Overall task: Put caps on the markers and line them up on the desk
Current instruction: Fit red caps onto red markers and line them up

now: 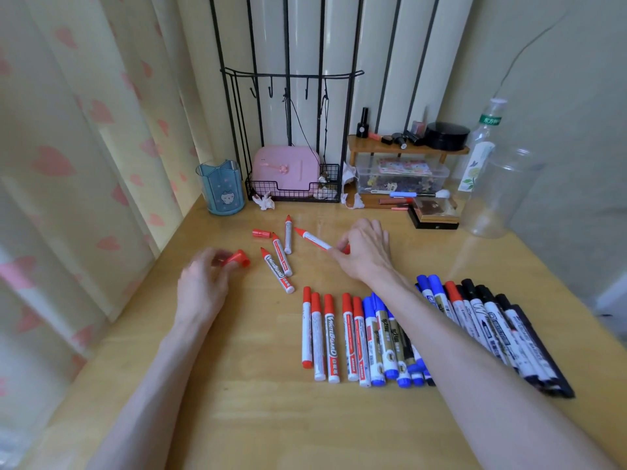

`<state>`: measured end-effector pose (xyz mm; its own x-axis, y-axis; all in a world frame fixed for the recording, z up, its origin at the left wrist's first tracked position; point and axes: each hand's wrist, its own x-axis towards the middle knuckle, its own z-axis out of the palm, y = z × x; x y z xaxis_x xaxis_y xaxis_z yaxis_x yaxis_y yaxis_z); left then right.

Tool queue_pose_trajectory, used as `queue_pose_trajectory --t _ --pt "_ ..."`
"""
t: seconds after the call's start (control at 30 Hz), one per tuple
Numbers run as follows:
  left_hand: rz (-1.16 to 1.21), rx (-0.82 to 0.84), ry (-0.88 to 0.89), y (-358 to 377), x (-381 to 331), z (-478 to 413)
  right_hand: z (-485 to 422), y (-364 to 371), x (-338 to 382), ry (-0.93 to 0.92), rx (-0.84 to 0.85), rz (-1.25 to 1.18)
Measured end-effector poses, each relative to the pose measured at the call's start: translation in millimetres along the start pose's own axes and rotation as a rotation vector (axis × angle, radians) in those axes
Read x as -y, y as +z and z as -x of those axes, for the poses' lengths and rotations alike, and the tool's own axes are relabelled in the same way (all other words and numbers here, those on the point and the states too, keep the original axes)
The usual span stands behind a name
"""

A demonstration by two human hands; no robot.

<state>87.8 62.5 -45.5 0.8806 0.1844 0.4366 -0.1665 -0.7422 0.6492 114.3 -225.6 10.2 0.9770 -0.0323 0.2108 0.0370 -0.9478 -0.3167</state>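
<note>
- Uncapped red marker (314, 239) pinched at its back end by the right hand (364, 252), far side of the counter (237, 418); hard to tell whether lifted clear or resting on the wood.
- Long axis running from those fingers away and to the left, bare tip aimed at the far left.
- Red cap (239, 259) gripped in the curled fingers of the left hand (203, 279), low over the counter; blurred, so no telling which way its mouth faces.
- Cap sitting left of the marker's tip and a little nearer the body, the two well apart. Probably a matter of bringing cap and tip together along the marker's line, with the left hand the closer one to that tip.
- Between the two hands, three more bare markers (280, 254) lying loose at slightly different angles, tips pointing away, and a loose cap (261, 233) just beside the far ones.
- Nearer the body, a row of capped markers (325, 334) side by side, red at the left, then blue, then black, partly hidden under the right forearm.
</note>
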Motion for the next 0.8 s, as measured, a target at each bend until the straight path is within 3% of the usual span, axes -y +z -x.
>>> queue_pose_trajectory --t 0.4,0.5,0.8 --pt "0.569 0.242 -0.028 -22 -63 65 112 -63 -34 -0.021 -0.009 -0.535" --pt "0.671 0.328 -0.011 -18 -81 83 139 -66 -49 -0.081 -0.089 -0.564" --pt "0.66 0.501 0.057 -4 -78 105 166 -59 -61 -0.087 -0.17 -0.64"
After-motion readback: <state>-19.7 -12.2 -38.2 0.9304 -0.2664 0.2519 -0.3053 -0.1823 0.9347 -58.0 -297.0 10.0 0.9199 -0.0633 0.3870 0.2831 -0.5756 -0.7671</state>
